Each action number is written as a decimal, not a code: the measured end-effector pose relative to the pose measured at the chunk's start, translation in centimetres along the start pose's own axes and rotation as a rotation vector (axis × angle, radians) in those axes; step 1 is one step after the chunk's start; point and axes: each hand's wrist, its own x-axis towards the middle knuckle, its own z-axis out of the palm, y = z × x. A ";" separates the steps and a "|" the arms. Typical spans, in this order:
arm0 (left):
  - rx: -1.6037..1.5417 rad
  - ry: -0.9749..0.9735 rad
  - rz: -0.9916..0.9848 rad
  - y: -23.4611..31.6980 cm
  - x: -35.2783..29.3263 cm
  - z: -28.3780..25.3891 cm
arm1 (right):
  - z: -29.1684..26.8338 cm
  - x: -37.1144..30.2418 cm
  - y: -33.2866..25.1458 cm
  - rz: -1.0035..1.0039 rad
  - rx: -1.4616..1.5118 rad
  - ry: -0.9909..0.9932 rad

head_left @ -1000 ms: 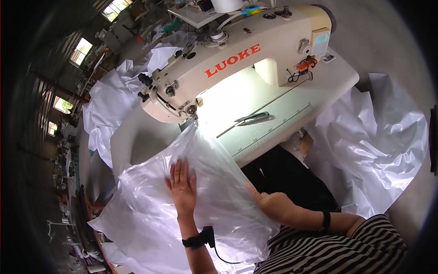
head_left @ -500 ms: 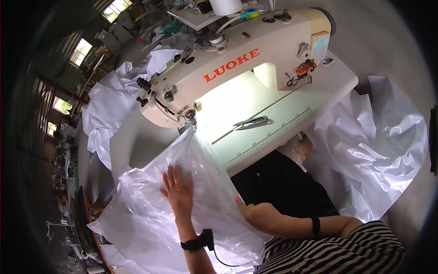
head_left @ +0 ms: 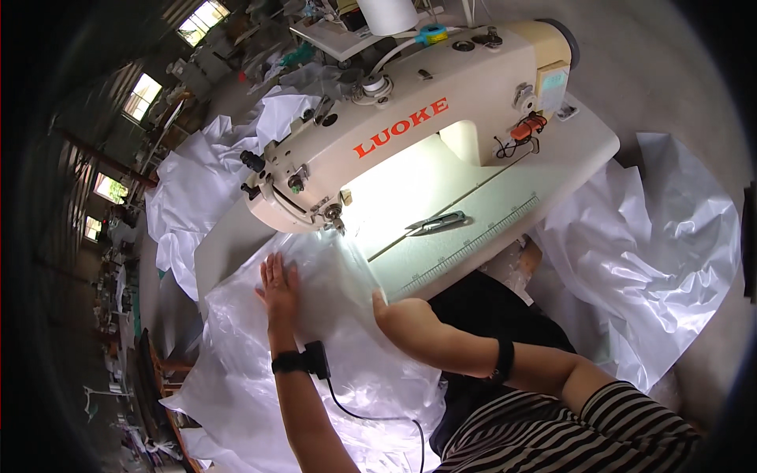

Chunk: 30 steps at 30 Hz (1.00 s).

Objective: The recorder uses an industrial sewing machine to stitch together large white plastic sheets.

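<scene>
Left hand (head_left: pixel 278 292) open, palm down on white sheet (head_left: pixel 331 315), fingers pointing toward sewing machine (head_left: pixel 410 110), gripping nothing. Right forearm slants in; right hand (head_left: pixel 404 322) at sheet's right edge, index finger outstretched. Can't tell if it's pinching. Sheet's far end at machine's needle.

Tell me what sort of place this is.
Likely a sewing workshop: a large sewing machine fills the view, a white thread spool stands beyond it, and glossy white sheeting reaches its needle end.
</scene>
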 end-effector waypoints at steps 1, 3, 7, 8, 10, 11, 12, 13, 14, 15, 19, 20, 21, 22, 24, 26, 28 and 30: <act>-0.002 0.001 0.002 -0.3 1.1 0.2 | -0.1 1.1 0.2 0.002 -0.002 0.002; 0.022 0.006 -0.026 -0.8 3.2 0.6 | 0.2 3.4 0.8 0.013 0.041 -0.033; 0.012 0.051 -0.016 -2.2 7.0 1.4 | 0.8 7.0 1.8 0.044 0.032 -0.007; 0.018 0.053 -0.032 -3.6 7.4 0.9 | 0.5 8.0 1.6 0.104 0.181 -0.076; 0.056 0.034 0.018 -7.4 6.7 -0.3 | -0.7 5.8 0.6 0.012 0.354 0.000; 0.046 0.022 0.010 -7.5 6.1 -0.1 | -1.4 4.0 1.6 -0.025 0.509 0.087; -0.185 0.051 0.118 -6.9 5.3 -0.8 | -1.6 2.2 2.9 -0.009 0.501 0.078; -0.419 0.081 0.226 -6.0 4.4 -2.0 | -1.6 0.1 4.1 -0.002 0.855 0.001; -0.452 0.135 0.294 -3.7 2.2 -2.5 | -1.1 -1.9 5.4 0.021 1.208 -0.066; -0.436 0.149 0.286 -2.5 -1.2 -3.8 | 1.0 -3.8 5.9 0.098 1.446 -0.163; -0.200 0.198 0.118 -3.8 -13.0 -7.1 | 7.7 -7.6 5.3 0.178 1.620 -0.676; -0.194 0.198 0.105 -5.0 -14.5 -6.9 | 9.0 -7.8 4.8 0.172 1.620 -0.690; -0.236 0.188 0.063 -6.4 -15.3 -6.0 | 10.2 -7.9 4.4 0.030 1.466 -0.676; -0.276 0.180 0.019 -8.0 -15.7 -5.1 | 11.5 -7.8 3.7 -0.112 1.309 -0.657; -0.145 0.157 -0.079 -9.7 -15.6 -3.5 | 14.3 -7.8 2.5 -0.125 1.134 -0.624; 0.031 0.145 -0.164 -11.6 -14.9 -1.4 | 13.8 -8.4 2.0 -0.205 1.054 -0.671; 0.065 0.159 -0.150 -13.8 -14.2 -1.0 | 7.7 -11.0 2.8 -0.283 1.137 -0.764; 0.087 0.167 -0.098 -15.3 -13.5 -1.1 | 1.0 -14.5 4.9 -0.033 1.174 -0.878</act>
